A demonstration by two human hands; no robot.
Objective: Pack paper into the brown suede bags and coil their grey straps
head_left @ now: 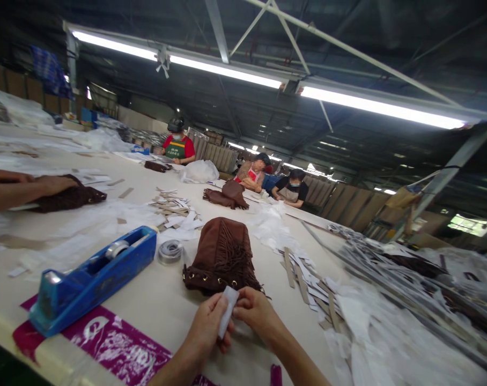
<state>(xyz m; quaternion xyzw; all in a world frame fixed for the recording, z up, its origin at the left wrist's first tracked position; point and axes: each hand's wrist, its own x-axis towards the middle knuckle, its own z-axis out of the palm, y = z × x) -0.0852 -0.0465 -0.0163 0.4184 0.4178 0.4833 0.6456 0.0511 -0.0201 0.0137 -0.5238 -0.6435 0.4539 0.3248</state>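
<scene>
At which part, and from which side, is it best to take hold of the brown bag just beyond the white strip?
Probably take the bag by its eyelet edge, toward the left end, coming from the near side. That edge lies closest, and the loose fringe spreads mostly to the right, where it may slip or tangle.

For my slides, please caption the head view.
Left hand holding a pale strip, right hand at its edge, near a fringed brown bag and blue tape dispenser.
</scene>
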